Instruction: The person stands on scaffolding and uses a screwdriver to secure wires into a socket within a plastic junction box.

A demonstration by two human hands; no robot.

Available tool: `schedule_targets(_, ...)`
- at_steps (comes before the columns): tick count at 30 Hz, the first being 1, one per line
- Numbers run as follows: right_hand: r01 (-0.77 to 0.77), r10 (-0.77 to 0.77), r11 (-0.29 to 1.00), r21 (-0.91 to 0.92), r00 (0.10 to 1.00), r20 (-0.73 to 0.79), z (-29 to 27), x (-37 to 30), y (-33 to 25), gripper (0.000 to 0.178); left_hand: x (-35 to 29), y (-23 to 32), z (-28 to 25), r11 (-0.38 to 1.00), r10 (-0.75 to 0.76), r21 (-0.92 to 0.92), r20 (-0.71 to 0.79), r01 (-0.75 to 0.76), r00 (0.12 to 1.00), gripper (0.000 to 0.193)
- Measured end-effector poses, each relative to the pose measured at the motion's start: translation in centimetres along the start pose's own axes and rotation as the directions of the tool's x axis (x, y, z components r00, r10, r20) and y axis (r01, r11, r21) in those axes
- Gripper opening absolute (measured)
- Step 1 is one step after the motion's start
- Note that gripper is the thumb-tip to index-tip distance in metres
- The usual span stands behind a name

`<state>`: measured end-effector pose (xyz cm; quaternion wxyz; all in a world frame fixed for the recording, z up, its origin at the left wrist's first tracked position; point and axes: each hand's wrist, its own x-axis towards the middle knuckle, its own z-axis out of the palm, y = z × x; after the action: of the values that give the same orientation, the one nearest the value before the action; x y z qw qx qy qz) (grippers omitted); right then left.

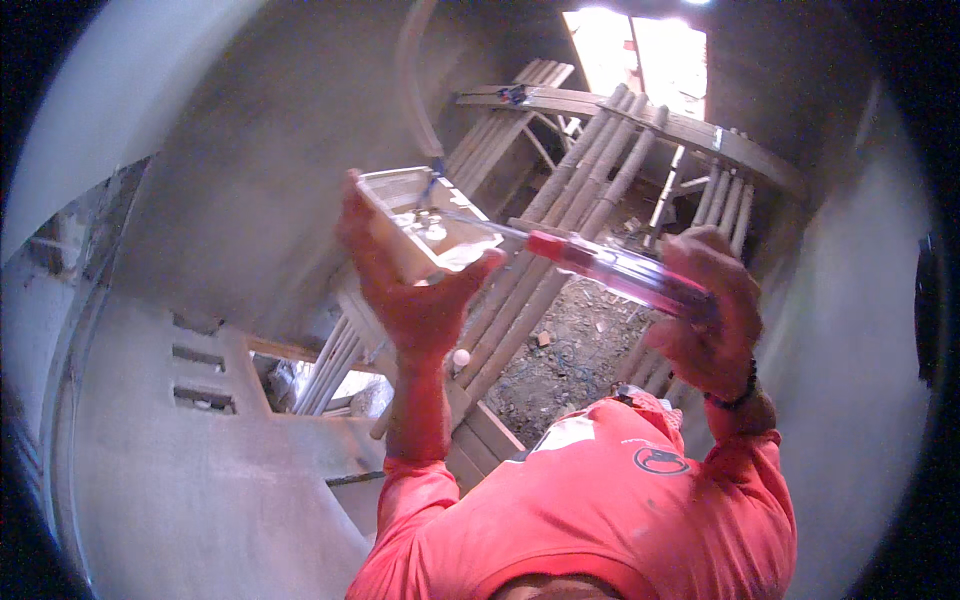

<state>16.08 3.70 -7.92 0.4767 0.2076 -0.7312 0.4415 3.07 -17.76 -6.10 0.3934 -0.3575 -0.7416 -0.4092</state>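
My left hand is closed round a white rectangular electrical box, its open side turned up. The thumb is at its near right corner and the fingers along its left side. Inside lies a small white fitting, too unclear to name exactly. A dark blue wire enters at the far edge from a pale conduit on the wall. In my right hand is a screwdriver with a clear and red handle. Its thin shaft points left into the box; whether the tip touches a screw is not visible.
Long wooden poles slant under a thick curved-looking beam ahead. Below lies rubble-strewn ground. Grey walls rise on both sides, the left with slots and a wood-framed opening. Bright openings show at the back.
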Motion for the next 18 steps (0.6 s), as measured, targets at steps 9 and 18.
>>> schedule_targets(9,0.052,-0.042,0.995,-0.091,0.993,0.107,-0.8,-0.8,0.5,0.037,-0.5,0.7,0.5,0.983,-0.113,-0.141,0.015,0.114,0.994,0.110)
schedule_targets(18,-0.264,0.271,0.962,-0.073,0.957,0.105,-0.9,-1.4,-0.3,0.035,0.0,0.9,-0.2,0.988,-0.084,-0.131,-0.024,0.080,0.996,0.110)
